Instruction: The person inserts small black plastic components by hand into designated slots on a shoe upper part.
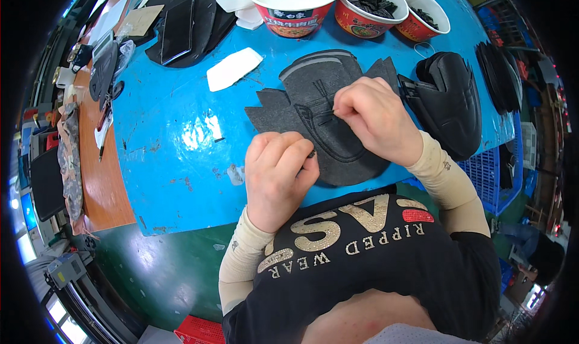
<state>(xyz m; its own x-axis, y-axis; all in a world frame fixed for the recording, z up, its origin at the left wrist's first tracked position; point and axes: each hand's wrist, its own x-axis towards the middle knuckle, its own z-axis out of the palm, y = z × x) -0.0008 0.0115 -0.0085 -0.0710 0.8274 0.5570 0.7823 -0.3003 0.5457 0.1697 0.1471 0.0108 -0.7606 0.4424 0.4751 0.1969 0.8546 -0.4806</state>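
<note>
both hands (325, 145) curled, fingertips pinching grey shoe upper (325, 103)

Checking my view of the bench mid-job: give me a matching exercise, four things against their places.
Things:
1 grey felt shoe upper
2 white foam piece
3 black moulded shoe part
4 red bowls

Places:
A far edge of the blue table
B under both hands
C right of the upper
D left of the upper

Pairs: 1-B, 2-D, 3-C, 4-A
</note>
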